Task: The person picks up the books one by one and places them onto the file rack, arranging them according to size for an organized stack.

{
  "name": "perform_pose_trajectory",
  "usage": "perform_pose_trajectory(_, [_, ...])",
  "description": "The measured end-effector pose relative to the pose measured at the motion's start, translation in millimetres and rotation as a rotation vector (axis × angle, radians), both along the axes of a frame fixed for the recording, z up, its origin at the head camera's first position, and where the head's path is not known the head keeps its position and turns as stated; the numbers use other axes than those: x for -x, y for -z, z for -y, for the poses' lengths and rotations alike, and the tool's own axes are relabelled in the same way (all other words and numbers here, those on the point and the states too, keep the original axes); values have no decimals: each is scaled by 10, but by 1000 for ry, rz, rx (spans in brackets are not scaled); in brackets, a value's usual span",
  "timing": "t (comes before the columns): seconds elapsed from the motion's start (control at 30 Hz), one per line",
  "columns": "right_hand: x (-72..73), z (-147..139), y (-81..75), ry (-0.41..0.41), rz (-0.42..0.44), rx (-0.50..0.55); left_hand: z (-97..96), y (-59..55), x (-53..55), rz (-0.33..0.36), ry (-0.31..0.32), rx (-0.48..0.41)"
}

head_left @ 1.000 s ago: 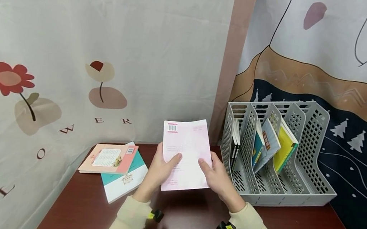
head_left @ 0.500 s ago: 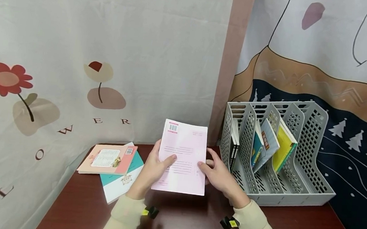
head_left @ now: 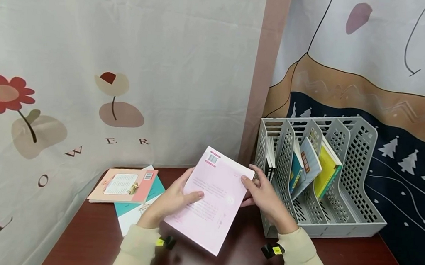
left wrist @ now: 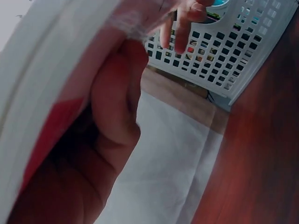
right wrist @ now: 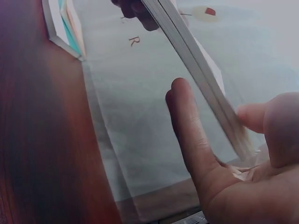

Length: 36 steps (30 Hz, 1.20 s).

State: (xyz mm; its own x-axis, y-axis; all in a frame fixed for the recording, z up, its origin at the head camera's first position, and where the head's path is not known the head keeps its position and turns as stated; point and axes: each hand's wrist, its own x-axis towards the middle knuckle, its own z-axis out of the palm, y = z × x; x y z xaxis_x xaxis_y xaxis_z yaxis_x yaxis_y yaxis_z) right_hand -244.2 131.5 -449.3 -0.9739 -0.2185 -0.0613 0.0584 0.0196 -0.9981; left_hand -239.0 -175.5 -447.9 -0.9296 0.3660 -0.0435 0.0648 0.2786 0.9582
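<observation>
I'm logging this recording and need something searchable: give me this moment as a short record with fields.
left hand: grips the pink book at its left side
right hand: holds the same book near its upper right corner
book pose: tilted, barcode at upper left in head view
at left: coral book lying on teal-and-white book
at right: grey rack, yellow book the rightmost inside it
surface: dark red table

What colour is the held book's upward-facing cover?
The cover is pale pink, clearest in the head view.
</observation>
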Motion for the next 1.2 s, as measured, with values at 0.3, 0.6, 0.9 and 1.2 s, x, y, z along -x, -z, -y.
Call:
perform_pose_trajectory(0.3, [8,-74,33,12,-71,-43,-46,48,-6,-5,96,29])
perform_pose_trajectory(0.6, [-32,15,-3,256,-210,-155,-48,56,39,-52,-69,118])
perform_pose_trajectory(0.9, [-99,53,-71,395,-268,-15,-125,130,114,-173,-412,225])
perform_pose_trajectory(1.2, [-151,94,-136,488,-273,121,-219,70,47,-104,-505,146])
